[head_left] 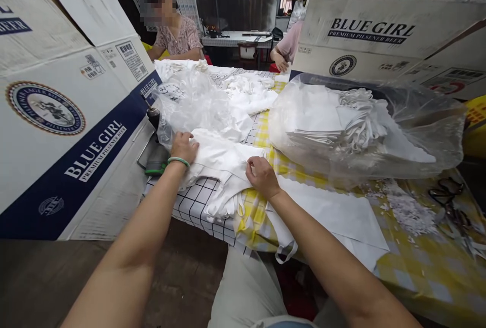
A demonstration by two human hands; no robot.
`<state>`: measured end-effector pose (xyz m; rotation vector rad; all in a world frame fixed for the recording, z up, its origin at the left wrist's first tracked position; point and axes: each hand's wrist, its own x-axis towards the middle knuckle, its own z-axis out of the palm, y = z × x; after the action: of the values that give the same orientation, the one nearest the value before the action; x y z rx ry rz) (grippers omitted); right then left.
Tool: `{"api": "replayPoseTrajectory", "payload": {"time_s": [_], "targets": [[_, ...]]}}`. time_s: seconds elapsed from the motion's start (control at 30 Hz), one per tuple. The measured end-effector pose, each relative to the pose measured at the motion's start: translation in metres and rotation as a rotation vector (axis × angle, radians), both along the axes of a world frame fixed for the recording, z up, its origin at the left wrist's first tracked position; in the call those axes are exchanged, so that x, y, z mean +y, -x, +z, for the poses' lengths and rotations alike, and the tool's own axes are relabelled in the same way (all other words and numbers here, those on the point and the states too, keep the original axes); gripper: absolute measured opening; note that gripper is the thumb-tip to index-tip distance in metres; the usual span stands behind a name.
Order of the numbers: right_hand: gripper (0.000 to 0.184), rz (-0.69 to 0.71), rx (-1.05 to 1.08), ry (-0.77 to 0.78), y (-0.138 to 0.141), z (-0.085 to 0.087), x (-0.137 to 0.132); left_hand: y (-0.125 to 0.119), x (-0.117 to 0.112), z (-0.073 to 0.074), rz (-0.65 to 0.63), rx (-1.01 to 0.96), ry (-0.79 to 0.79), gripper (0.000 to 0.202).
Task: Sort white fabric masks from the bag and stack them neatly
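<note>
A white cloth bag or garment-like piece (pixel 224 151) with narrow straps lies spread in front of me; its exact kind is unclear. My left hand (pixel 185 148), a green bangle at its wrist, rests on its left part with fingers laid on the fabric. At the piece's right edge, my right hand (pixel 261 173) is closed, thumb and fingertips pinched together on the white cloth. Under my right forearm is another flat white cloth piece (pixel 334 211) with a strap loop hanging over the table edge. Crumpled clear plastic (pixel 190 100) lies just beyond my left hand.
A clear plastic bag (pixel 417 153) holds stacked white strapped pieces (pixel 322 120). Scissors (pixel 450 201) and white scraps (pixel 410 211) lie at right. Large cardboard boxes (pixel 102 110) (pixel 372 29) flank the table. Across it sit a person (pixel 178 34) and another with a visible hand (pixel 280 59).
</note>
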<state>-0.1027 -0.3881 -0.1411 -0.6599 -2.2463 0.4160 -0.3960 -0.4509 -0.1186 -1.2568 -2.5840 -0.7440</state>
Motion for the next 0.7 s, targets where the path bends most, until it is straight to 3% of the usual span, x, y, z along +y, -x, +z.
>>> {"api": "replayPoseTrajectory", "payload": {"time_s": [0.27, 0.4, 0.5, 0.6, 0.7], "targets": [[0.009, -0.067, 0.081, 0.435, 0.007, -0.001, 0.005, 0.012, 0.01, 0.004, 0.164, -0.389, 0.073, 0.019], [0.012, -0.157, 0.155, 0.632, 0.009, 0.005, 0.008, 0.004, 0.007, 0.013, 0.188, -0.343, -0.057, 0.011], [0.016, -0.223, 0.296, 0.724, 0.009, 0.009, 0.009, -0.004, -0.003, 0.028, 0.189, -0.395, -0.173, 0.02], [0.021, -0.135, 0.442, 0.856, 0.01, 0.016, 0.006, -0.011, -0.024, 0.048, 0.096, -0.729, -0.258, 0.039], [0.032, 0.106, 0.6, 1.017, 0.009, 0.03, 0.0, -0.015, -0.054, 0.073, -0.033, -0.912, -0.334, 0.035]]}}
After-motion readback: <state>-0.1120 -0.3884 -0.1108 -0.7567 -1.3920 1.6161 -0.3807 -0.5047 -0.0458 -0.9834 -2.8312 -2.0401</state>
